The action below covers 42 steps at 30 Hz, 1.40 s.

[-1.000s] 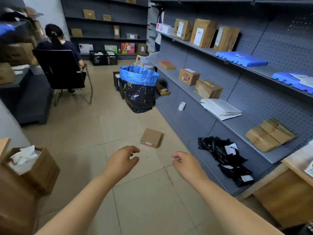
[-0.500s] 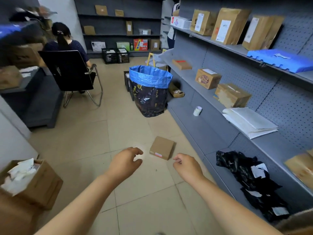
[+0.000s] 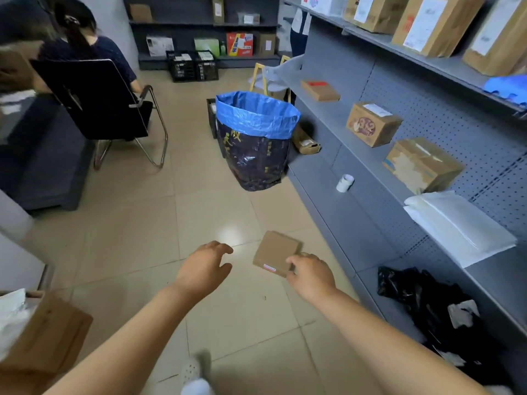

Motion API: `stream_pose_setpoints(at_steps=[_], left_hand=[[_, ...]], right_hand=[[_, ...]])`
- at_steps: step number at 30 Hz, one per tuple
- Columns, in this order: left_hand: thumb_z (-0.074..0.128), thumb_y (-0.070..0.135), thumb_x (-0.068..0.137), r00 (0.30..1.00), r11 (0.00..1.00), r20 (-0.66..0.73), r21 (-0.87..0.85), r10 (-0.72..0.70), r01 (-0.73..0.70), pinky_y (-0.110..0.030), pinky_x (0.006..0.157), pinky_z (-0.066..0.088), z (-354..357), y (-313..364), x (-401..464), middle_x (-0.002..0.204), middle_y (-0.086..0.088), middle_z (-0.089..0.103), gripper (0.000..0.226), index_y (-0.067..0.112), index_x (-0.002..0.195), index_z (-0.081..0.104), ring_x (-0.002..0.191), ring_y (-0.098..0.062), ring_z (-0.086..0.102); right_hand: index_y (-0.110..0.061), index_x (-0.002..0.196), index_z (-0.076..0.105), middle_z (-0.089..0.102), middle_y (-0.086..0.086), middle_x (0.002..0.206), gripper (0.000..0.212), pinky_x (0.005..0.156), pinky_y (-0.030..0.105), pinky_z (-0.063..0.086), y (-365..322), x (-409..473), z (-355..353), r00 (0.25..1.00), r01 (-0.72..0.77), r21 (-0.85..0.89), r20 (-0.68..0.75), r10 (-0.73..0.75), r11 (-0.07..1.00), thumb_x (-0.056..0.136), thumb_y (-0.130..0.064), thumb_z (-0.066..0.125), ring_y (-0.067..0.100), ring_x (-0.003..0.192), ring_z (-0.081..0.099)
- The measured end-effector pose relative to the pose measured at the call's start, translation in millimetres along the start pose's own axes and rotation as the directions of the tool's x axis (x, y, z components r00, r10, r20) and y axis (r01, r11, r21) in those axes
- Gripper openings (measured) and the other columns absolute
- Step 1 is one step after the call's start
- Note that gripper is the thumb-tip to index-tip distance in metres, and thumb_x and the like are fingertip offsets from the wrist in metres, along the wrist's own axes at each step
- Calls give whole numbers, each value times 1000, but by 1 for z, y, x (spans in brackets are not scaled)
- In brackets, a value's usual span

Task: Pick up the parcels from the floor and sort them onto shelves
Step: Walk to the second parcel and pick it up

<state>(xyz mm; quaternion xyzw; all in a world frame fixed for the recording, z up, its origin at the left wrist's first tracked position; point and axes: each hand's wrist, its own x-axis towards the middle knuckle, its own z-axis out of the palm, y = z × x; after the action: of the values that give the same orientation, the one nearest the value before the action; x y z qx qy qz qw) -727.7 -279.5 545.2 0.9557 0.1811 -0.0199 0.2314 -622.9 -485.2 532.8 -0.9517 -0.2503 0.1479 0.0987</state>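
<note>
A small flat brown cardboard parcel lies on the tiled floor beside the grey shelving on the right. My right hand hovers at the parcel's near right corner, fingers apart, overlapping its edge; whether it touches is unclear. My left hand is open, a short way left of the parcel, holding nothing. The shelves carry brown boxes, white mailers and black bags.
A dark sack with a blue rim stands ahead against the shelving. A person sits in a black chair at the far left. An open cardboard box sits at near left. Black crates line the back shelves.
I have moved forward towards the parcel. Both hands have advanced; the right hand now reaches the parcel's near corner.
</note>
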Motion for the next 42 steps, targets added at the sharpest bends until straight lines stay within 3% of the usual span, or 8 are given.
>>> stream_pose_setpoints(at_steps=[8,15,26,32,42], left_hand=[[48,24,90,979,983,120,67,164,-173,-28,92,42,-30,-66,132,131,1,51,41,21,130,47,120,-18,47],[46,24,89,938,954,253,119,238,-275,-30,95,42,-41,-103,234,134,1,50,42,21,132,46,123,-19,45],[48,24,90,847,906,392,74,358,-417,-28,89,44,1,-71,365,130,4,52,40,23,130,48,121,-17,46],[50,24,90,817,891,458,106,351,-442,-29,87,46,19,-47,451,123,4,56,39,24,128,49,112,-16,51],[49,24,89,736,868,565,69,373,-492,-29,88,46,73,-22,558,126,3,54,40,23,130,48,117,-16,49]], right_hand=[[-17,119,56,59,7,117,33,87,33,40,-38,109,10,983,-174,-125,34,180,977,87,-23,47,28,111,52],[-19,128,52,56,6,126,40,93,32,36,-58,179,12,944,-324,-47,51,327,945,87,-21,47,26,117,49],[-17,129,51,57,7,124,40,92,33,41,-11,276,29,881,-469,54,96,463,881,90,-23,48,24,113,52],[-14,131,50,57,7,125,41,91,32,40,30,344,34,848,-529,120,126,515,840,90,-21,48,25,114,51],[-15,125,53,57,6,122,38,92,34,40,79,415,54,772,-628,102,201,603,771,87,-19,46,25,112,52]])
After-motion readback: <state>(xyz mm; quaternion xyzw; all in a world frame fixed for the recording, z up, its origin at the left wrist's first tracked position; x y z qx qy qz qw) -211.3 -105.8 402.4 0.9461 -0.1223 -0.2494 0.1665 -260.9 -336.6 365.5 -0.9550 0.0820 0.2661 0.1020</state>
